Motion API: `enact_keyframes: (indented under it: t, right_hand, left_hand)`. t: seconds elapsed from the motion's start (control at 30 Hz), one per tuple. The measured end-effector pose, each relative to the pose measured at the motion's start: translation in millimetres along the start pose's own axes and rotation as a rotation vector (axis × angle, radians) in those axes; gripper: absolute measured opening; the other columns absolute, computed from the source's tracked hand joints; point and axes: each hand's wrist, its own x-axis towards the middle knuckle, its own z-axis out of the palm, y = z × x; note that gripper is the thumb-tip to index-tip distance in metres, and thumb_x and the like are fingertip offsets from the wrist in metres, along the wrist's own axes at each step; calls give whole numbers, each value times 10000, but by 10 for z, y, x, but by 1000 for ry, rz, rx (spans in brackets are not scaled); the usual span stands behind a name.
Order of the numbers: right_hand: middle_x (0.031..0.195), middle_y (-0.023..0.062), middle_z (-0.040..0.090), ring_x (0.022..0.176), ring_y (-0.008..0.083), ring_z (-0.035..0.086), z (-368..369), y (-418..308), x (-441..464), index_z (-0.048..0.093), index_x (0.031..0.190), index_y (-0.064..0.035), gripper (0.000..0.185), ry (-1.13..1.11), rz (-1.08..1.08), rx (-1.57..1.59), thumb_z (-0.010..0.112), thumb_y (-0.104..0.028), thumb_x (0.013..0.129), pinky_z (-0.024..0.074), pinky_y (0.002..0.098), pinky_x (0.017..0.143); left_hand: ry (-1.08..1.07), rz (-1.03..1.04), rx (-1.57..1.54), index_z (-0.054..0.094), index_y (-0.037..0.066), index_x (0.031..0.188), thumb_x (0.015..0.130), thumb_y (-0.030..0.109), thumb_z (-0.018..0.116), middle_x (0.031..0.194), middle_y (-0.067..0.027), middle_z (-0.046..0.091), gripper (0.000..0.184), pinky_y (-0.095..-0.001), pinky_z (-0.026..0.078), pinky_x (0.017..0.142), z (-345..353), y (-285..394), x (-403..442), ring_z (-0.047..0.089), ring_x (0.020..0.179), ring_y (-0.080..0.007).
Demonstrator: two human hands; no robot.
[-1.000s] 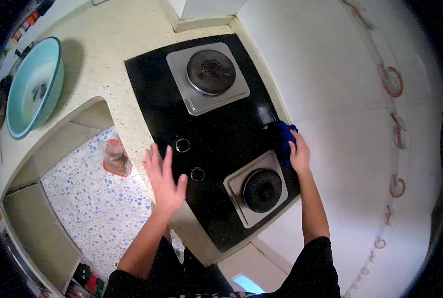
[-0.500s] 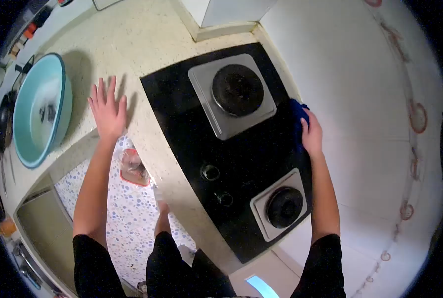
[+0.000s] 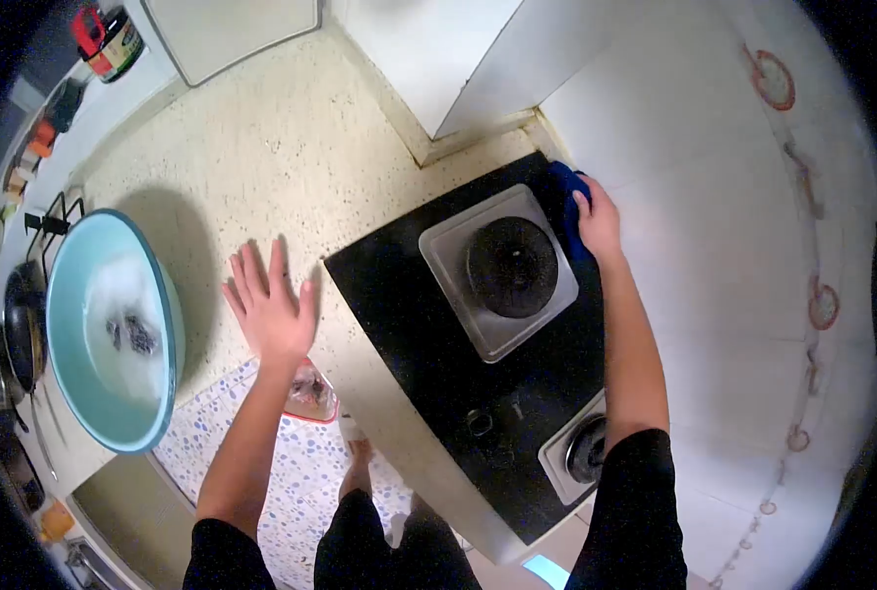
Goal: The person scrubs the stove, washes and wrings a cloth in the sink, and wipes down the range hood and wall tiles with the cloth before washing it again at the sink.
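My right hand [image 3: 599, 218] is closed on a dark blue cloth [image 3: 566, 192], pressed against the far right edge of the black stovetop [image 3: 389, 280] by the wall. Just left of the cloth lies the large burner [image 3: 513, 266] on its square metal plate. A smaller burner [image 3: 586, 449] sits nearer to me, partly hidden by my right arm. Flat on the speckled countertop [image 3: 271, 157], my left hand [image 3: 279, 310] spreads its fingers, left of the stovetop's corner, and holds nothing. Two dark control knobs [image 3: 479, 423] are on the stovetop between the burners.
A turquoise basin [image 3: 171, 344] with suds and dark items stands on the counter at left. Pans [image 3: 25, 324] lie beyond it. A red-handled jar [image 3: 114, 44] is at the back left. A white wall corner [image 3: 433, 98] juts out behind the stovetop. Below is a red-rimmed container [image 3: 310, 393].
My right hand has slid the cloth along the stovetop's right edge toward its far corner. The camera view has shifted. My left hand still rests flat on the counter.
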Motion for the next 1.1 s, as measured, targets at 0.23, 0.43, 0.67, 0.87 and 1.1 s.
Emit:
enact_keyframes:
  t: [0.23,0.43,0.67,0.87,1.1]
  right_hand:
    - [1209,184,688,1086,409,657,295,-259,573,611,1306,-114,319,0,-4,0,597,-233,1011,528,459,921]
    - [1162,190,703,1067,408,665,469,-365,887,609,1310,-124,311,39,-39,6,589,-214,1014,529,449,912]
    - [1317,178,652,1194,387,622,551,-301,1122,615,1318,-91,348,-38,-20,125,624,-223,996,492,439,1024]
    - [1404,173,605,1314,291,539,496,-271,1146,557,1405,13,481,1,298,742,633,-266,1021,388,388,1139]
    - [1266,265,644,1164,472,602,769,-546,735,584,1308,-4,398,30,-15,8,645,-170,951,501,477,1000]
  left_hand:
    - [-94,10,38,314,223,1614,982,527,470,1679,-189,211,718,-612,45,1241,-93,38,75,131,1564,-387]
    - [-105,-26,-11,309,217,1616,933,486,545,1676,-198,210,771,-613,49,1239,-153,76,111,131,1562,-397]
    - [-93,-21,-14,326,205,1611,917,463,561,1678,-199,207,777,-611,61,1240,-116,73,123,144,1561,-396]
    - [-72,-19,-15,334,192,1608,918,466,568,1669,-210,226,778,-607,55,1241,-121,56,123,147,1561,-397]
    - [-102,-59,-48,340,206,1607,919,496,573,1670,-212,230,782,-614,59,1239,-170,76,138,149,1563,-395]
